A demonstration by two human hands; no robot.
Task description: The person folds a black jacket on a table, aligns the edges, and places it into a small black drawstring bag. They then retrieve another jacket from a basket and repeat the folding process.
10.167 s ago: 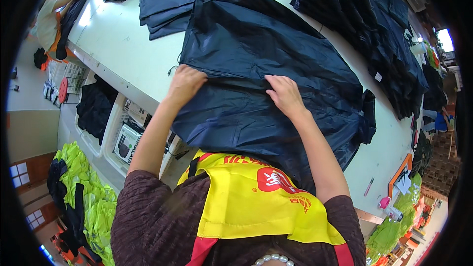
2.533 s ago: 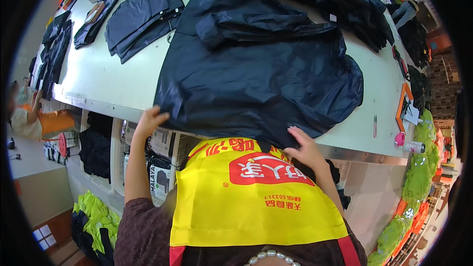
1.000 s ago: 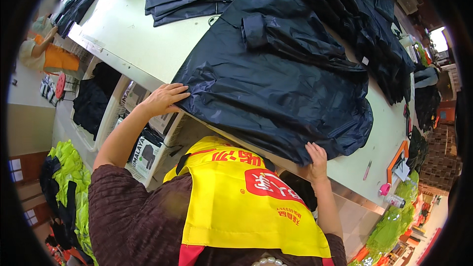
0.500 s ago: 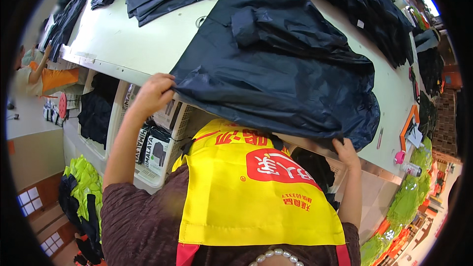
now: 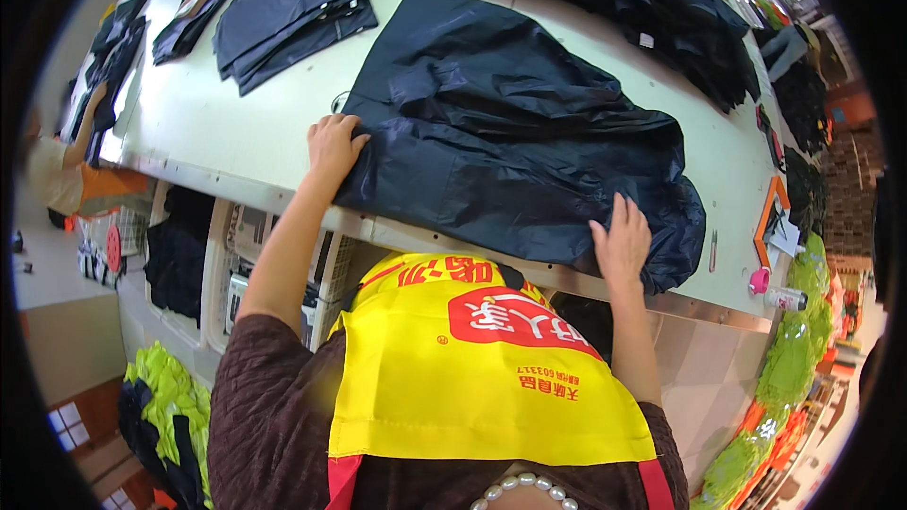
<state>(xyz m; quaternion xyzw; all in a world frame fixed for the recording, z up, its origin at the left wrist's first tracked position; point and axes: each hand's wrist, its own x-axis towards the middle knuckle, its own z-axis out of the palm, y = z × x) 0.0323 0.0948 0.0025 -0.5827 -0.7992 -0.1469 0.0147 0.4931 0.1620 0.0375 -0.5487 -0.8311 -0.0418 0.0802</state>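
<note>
A dark navy garment (image 5: 515,146) of thin, slightly shiny fabric lies spread on the pale table in front of me, wrinkled most on its right side. At its left edge rests my left hand (image 5: 335,146), thumb apart from the fingers and touching the cloth. My right hand (image 5: 624,238) lies on the lower right part of the garment with its fingers spread, near a bunched end. Neither hand visibly grips the fabric. The garment's lower edge runs along the table's front edge.
Folded dark garments (image 5: 295,14) lie at the far left, and a larger dark pile (image 5: 605,0) at the far right. A small pointed tool (image 5: 713,250) and an orange frame (image 5: 770,217) sit on the right. White baskets (image 5: 219,264) stand under the table (image 5: 227,127). A person's arm (image 5: 83,127) shows at left.
Both hands held the garment's near edge before. Now it lies flatter, my left hand is farther onto the table, and my right hand has let go and moved onto the cloth.
</note>
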